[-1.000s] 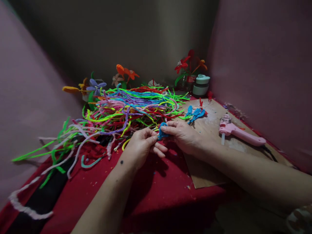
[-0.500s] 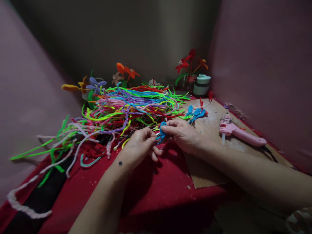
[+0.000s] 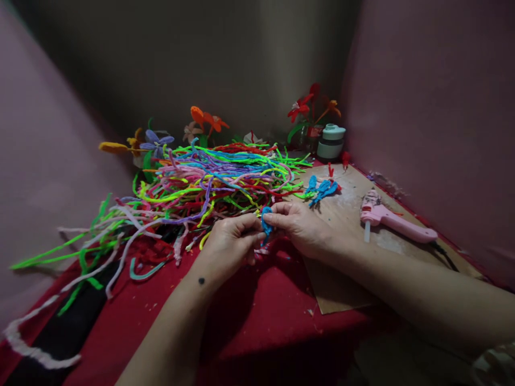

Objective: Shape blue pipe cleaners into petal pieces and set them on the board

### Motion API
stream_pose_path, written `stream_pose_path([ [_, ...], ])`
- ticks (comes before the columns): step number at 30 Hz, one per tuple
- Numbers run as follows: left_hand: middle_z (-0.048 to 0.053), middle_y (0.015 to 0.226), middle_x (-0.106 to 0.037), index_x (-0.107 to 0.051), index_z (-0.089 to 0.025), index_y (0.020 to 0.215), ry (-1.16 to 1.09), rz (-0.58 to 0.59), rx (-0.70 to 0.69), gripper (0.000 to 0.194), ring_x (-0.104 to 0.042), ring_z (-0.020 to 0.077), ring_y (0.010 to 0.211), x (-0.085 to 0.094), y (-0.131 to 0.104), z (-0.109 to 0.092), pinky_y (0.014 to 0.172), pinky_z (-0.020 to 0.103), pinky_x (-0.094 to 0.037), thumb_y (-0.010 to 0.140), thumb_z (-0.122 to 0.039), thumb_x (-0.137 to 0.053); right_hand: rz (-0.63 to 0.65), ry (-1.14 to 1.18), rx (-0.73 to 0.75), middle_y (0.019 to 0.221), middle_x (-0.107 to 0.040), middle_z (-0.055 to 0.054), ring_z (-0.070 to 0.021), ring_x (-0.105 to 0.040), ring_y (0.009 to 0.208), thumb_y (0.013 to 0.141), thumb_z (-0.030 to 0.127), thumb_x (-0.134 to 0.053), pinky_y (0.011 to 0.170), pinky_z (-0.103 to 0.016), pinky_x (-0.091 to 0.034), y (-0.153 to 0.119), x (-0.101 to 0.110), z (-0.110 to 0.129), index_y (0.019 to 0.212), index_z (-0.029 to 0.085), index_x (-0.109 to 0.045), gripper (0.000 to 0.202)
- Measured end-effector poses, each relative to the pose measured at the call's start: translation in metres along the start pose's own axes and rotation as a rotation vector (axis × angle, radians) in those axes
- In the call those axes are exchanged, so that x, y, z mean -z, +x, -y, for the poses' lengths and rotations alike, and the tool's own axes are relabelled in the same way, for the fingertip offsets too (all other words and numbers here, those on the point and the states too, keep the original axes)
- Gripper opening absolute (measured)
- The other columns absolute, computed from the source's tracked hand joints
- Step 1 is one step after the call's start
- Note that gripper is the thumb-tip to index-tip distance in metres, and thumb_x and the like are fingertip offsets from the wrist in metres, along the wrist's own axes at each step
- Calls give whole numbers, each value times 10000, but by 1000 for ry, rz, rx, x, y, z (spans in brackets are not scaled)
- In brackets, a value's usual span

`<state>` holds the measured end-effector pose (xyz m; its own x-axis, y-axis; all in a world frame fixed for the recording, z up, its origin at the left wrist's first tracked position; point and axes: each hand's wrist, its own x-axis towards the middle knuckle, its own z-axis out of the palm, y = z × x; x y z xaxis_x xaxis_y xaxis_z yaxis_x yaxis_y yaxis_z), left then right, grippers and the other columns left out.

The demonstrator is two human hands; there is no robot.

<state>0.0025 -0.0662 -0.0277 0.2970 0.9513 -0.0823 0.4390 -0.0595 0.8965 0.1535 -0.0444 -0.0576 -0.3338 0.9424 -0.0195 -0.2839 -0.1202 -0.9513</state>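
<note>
Red cloth [image 3: 261, 321] on counter nearest. Above it, left hand [image 3: 229, 244] and right hand [image 3: 300, 228], fingers of both pinching blue pipe cleaner [image 3: 265, 222], bent in loop, long axis roughly upright. Beyond, pipe cleaner pile [image 3: 209, 179]. Farthest, vase [image 3: 311, 134] holding flowers [image 3: 309, 104].

we pinch a small blue pipe cleaner [image 3: 265, 221] between our left hand [image 3: 231, 242] and right hand [image 3: 300, 228], above the red cloth [image 3: 257, 316]. a heap of coloured pipe cleaners [image 3: 209, 179] lies just behind; a pink glue gun [image 3: 394, 221] rests on the board [image 3: 350, 209] to the right.
</note>
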Motion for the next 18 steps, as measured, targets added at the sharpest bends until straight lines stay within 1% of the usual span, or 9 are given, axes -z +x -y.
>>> stream_pose_path([
  [3,-63,410,-474,-590,-188,615,-52,33,23,104,-412,68,322,3,-1,-3,330,165,-283,708,-234,-580,-9,13,-7,523,-548,23,-76,-492,455,661,262,-667,480,-220,-393,0,1,-1,601,141,-528,194],
  [5,-64,397,-471,-587,-185,618,-69,36,44,101,-391,63,301,4,0,-5,311,161,-267,712,-221,-572,-4,48,-7,542,-558,17,-77,-498,464,651,263,-685,489,-223,-402,1,1,-2,621,133,-546,193],
  [9,-64,391,-467,-551,-182,610,-85,-14,72,114,-396,66,295,3,0,-6,304,159,-268,708,-235,-569,86,145,-37,660,-611,-12,-106,-555,549,602,224,-725,570,-266,-459,-1,1,-4,738,125,-611,203],
  [11,-59,395,-472,-529,-178,592,-65,-22,74,144,-409,71,298,2,0,-6,309,161,-269,714,-248,-559,110,152,-61,671,-620,-18,-113,-564,555,597,200,-713,574,-273,-466,-3,-1,-5,734,126,-623,180],
  [13,-51,404,-487,-518,-176,584,1,-16,74,166,-432,81,310,2,1,-5,321,170,-282,723,-262,-548,83,109,-68,634,-612,-8,-104,-547,511,604,181,-687,533,-262,-454,-5,-3,-4,703,129,-626,127],
  [15,-42,440,-516,-531,-171,600,69,-23,46,156,-466,91,354,4,2,-3,359,182,-321,719,-267,-560,29,38,-44,596,-602,6,-92,-526,473,603,163,-671,494,-243,-428,-7,-5,-1,665,133,-629,81],
  [17,-23,547,-580,-571,-163,658,72,-46,-20,108,-529,105,474,8,3,-2,450,195,-387,684,-259,-613,-17,-26,-25,552,-587,16,-84,-508,450,597,155,-664,467,-228,-396,-9,-7,3,617,133,-626,48],
  [18,-11,618,-608,-596,-157,705,43,-56,-48,117,-554,114,550,11,3,-2,510,201,-414,659,-252,-646,-31,-51,-27,529,-577,19,-81,-498,441,597,155,-661,457,-223,-378,-9,-8,5,602,133,-626,42],
])
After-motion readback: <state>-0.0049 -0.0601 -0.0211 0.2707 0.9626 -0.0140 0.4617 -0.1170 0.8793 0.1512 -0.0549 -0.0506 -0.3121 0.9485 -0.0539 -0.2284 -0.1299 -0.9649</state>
